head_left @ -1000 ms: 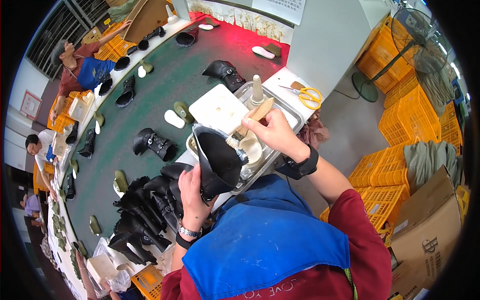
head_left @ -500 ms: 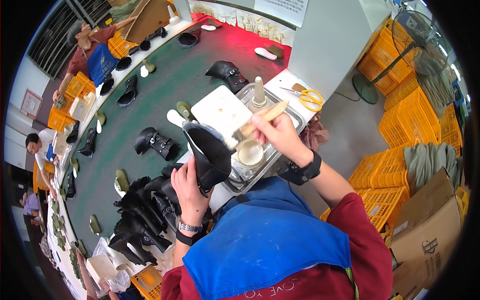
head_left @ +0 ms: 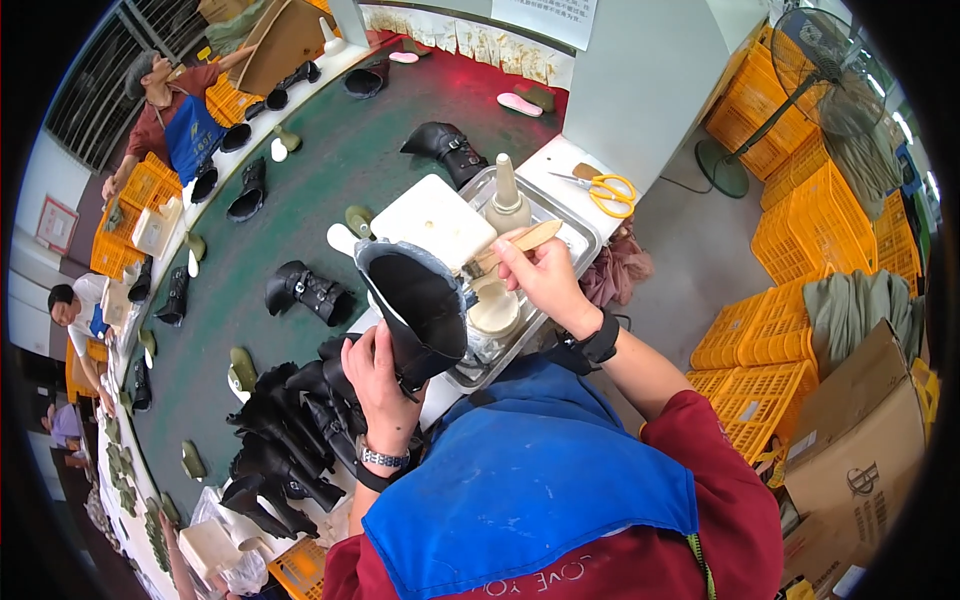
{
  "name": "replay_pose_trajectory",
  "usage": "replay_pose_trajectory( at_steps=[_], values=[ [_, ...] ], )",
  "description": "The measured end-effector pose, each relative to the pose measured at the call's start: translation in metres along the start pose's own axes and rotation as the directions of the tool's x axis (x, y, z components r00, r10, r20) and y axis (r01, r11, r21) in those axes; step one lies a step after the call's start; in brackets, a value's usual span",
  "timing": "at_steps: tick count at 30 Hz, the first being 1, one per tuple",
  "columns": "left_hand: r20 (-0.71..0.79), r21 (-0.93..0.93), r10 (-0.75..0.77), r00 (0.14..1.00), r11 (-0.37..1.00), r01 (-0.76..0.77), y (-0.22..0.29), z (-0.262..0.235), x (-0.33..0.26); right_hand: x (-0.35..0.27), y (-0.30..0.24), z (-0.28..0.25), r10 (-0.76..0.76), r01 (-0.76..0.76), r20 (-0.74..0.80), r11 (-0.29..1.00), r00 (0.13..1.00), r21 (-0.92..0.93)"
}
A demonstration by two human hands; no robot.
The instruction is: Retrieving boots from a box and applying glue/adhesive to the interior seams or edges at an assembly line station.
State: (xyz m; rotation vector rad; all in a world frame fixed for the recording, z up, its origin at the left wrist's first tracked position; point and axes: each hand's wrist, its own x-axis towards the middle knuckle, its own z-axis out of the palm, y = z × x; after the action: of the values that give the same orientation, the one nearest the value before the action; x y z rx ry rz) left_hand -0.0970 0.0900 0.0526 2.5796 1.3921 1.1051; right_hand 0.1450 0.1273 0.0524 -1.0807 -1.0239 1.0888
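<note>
The person's blue apron (head_left: 540, 470) fills the near middle. Just beyond it, the left grip (head_left: 383, 375) is closed around the lower outer side of a black boot (head_left: 415, 305), with the fingers laid along the side of its shaft. The boot's shaft rises above and to the right of this grip, tilted, its wide opening turned up; a pale coating shows along the far part of the rim. Its lower end is hidden.

The right grip (head_left: 535, 278) is pinched around the wooden handle of a brush (head_left: 538, 235), to the right of the boot and apart from it. The handle's free end sticks out above the fingers, while the bristle end points left toward the boot's rim; whether they touch cannot be told.

Under the brush, a pale cup (head_left: 494, 312) stands in a metal tray (head_left: 594, 243). A pile of black boots (head_left: 280, 435) lies to the left of the left grip. Beyond the boot, a white slab (head_left: 432, 222) rests by a pale bottle (head_left: 508, 205), and yellow-handled scissors (head_left: 610, 195) lie on the white bench (head_left: 548, 160). A buckled boot (head_left: 308, 292) lies on the green surface (head_left: 320, 170); across it, a co-worker in a blue apron reaches toward a cardboard sheet (head_left: 287, 45).
</note>
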Motion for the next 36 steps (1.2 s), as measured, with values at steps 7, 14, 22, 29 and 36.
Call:
replay_pose_trajectory(
  at_steps=[7,14,22,29,36],
  values=[
    [0.024,0.087,-0.079,0.997,0.993,0.077,0.000,-0.004,0.002,-0.003,-0.012,-0.013,0.048,-0.067,0.130,0.987,0.990,0.144],
    [0.015,-0.019,-0.042,0.999,0.999,0.042,-0.003,0.000,-0.006,0.000,-0.001,-0.007,0.057,-0.066,0.092,0.993,0.994,0.095],
    [0.039,-0.173,-0.221,0.974,0.959,0.225,-0.005,0.004,-0.014,0.011,0.016,-0.031,0.078,-0.078,-0.016,0.997,0.997,-0.005],
    [0.365,-0.693,-0.583,0.726,0.351,0.630,-0.021,-0.001,-0.022,-0.002,0.067,-0.035,0.176,-0.109,0.062,0.809,0.982,-0.578],
    [0.106,-0.413,-0.495,0.863,0.767,0.491,-0.014,-0.008,-0.013,-0.012,0.077,-0.026,0.067,0.191,0.282,0.584,0.957,-0.789]
  ],
)
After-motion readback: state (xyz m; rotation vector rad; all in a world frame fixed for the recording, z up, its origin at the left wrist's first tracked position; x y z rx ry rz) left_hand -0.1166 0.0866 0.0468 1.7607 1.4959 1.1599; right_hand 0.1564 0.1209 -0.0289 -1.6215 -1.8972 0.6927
